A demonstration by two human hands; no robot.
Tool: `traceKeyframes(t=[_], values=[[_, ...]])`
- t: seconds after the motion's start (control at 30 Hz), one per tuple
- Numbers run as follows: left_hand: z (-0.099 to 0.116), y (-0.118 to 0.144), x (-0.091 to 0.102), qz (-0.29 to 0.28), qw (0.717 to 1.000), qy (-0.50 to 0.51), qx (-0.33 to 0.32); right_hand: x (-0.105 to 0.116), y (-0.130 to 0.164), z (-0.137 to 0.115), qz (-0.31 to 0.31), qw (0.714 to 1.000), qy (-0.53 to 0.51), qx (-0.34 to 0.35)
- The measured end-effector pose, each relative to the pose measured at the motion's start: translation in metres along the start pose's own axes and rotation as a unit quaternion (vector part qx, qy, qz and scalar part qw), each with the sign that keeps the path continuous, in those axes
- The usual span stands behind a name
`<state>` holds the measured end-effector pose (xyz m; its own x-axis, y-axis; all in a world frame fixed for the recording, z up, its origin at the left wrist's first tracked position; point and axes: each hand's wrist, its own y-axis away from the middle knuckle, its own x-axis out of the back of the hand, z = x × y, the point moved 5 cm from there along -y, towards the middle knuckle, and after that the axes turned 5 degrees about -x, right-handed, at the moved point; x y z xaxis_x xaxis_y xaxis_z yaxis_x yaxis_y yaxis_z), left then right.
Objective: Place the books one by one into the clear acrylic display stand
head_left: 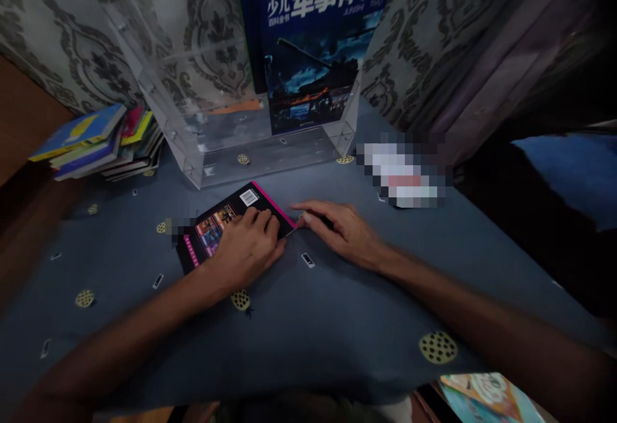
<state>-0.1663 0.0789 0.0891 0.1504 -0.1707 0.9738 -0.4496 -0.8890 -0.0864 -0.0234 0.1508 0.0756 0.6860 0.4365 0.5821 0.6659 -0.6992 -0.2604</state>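
a blue-grey cloth (308, 320) with small yellow dotted patches covers the whole work surface, backed by a wall of grey damask pattern. on the cloth, at the far side, stands a clear acrylic rack (202, 121) — open-fronted, with one big dark-blue book (313, 44) upright inside it, white chinese lettering across its cover. to the far left lies a loose stack of thin books (101, 143), blue and yellow covers on top, well apart from the hands. just in front of the rack, flat on the cloth, is a black book with a pink edge (216, 227), back cover up (a white barcode label shows near its far corner).

the left hand (248, 246) lies palm down on the near right part of that black book, fingers bent and pressing on the cover — flat on it rather than wrapped around it. the right hand (340, 230) rests just beside the book's right corner, fingers stretched toward it and the fingertips touching or nearly touching the pink edge; it is spread flat and grasps nothing. a blurred white patch sits further right on the cloth.
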Motion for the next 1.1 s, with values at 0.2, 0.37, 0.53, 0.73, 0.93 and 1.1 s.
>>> traceKeyframes(t=[0.2,0.37,0.53,0.73,0.93,1.1], values=[[0.001,0.0015,0.0028,0.004,1.0,-0.005,-0.013,0.0017,0.0005,0.0016,0.024,1.0,-0.007,-0.018],[-0.0014,0.0022,0.0026,0.02,1.0,0.001,-0.012,0.003,0.0017,0.0002,0.03,0.999,-0.03,-0.025],[-0.0031,0.0031,0.0026,0.036,0.999,0.02,-0.019,0.0028,0.0033,0.0006,0.033,0.998,-0.045,-0.016],[-0.0047,0.0026,0.0043,0.018,0.999,0.029,-0.021,0.0027,0.0046,0.0001,0.038,0.997,-0.06,-0.007],[-0.0049,0.0029,0.0045,0.025,0.999,0.039,-0.015,0.0023,0.0056,-0.0021,0.049,0.997,-0.058,0.009],[-0.0022,0.003,0.0023,0.023,1.0,0.013,-0.016,0.002,0.0073,-0.0048,0.052,0.997,-0.055,0.029]])
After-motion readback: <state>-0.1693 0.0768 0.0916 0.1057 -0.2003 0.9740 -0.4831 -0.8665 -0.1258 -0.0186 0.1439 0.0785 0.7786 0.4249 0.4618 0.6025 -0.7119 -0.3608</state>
